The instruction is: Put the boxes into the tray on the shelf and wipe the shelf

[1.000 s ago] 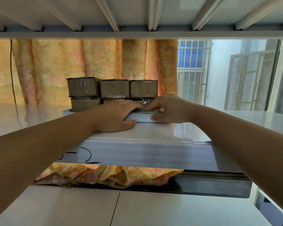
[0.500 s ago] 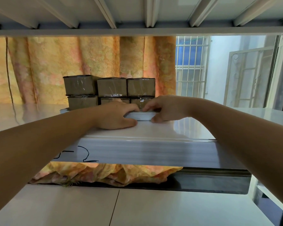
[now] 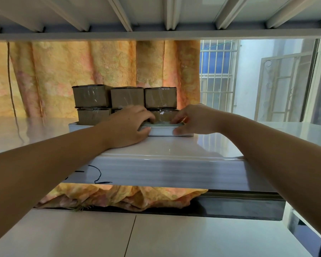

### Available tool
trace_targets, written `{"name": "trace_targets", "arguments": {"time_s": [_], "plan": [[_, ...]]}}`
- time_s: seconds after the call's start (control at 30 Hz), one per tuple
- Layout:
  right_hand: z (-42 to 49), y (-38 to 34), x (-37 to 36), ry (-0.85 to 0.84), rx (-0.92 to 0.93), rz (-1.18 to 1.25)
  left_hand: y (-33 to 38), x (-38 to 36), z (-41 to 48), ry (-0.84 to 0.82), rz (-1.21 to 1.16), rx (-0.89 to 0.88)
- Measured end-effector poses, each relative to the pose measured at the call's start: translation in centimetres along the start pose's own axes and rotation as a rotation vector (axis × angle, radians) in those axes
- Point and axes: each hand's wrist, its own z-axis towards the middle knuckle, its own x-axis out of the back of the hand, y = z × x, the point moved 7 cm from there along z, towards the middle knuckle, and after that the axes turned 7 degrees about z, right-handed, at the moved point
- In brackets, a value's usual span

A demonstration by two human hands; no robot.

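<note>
Several brown cardboard boxes (image 3: 127,97) wrapped in clear tape stand in two layers inside a white tray (image 3: 161,131) on the glossy white shelf (image 3: 174,147). My left hand (image 3: 127,125) grips the tray's front rim, thumb against the front wall and fingers curled over the edge. My right hand (image 3: 195,119) holds the same rim further right, thumb on the wall. A pale green cloth-like thing (image 3: 161,123) lies inside the tray between my hands, in front of the lower boxes.
An orange patterned curtain (image 3: 100,67) hangs behind the shelf, and a barred window (image 3: 217,75) is at the right. The upper shelf's underside (image 3: 156,36) is close overhead. A lower white shelf (image 3: 156,234) lies beneath.
Both hands stay on the tray's front rim. My fingers have spread slightly apart, so more of the rim and the green thing show between them.
</note>
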Motion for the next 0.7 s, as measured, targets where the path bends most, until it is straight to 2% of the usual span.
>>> {"name": "trace_targets", "arguments": {"time_s": [0.2,0.43,0.6,0.7], "plan": [[0.0,0.2,-0.1,-0.012,-0.026,-0.005,-0.4,-0.3,0.0,-0.019,0.062,0.026],[-0.3,-0.2,0.0,-0.005,0.007,0.021,-0.9,-0.9,0.0,-0.173,0.018,0.110],[-0.5,-0.9,-0.5,-0.107,-0.004,-0.099,-0.9,-1.4,-0.1,-0.278,0.028,0.077],[-0.5,-1.2,-0.4,-0.122,-0.018,-0.107,-1.5,-1.8,0.1,-0.345,0.000,0.136]]}}
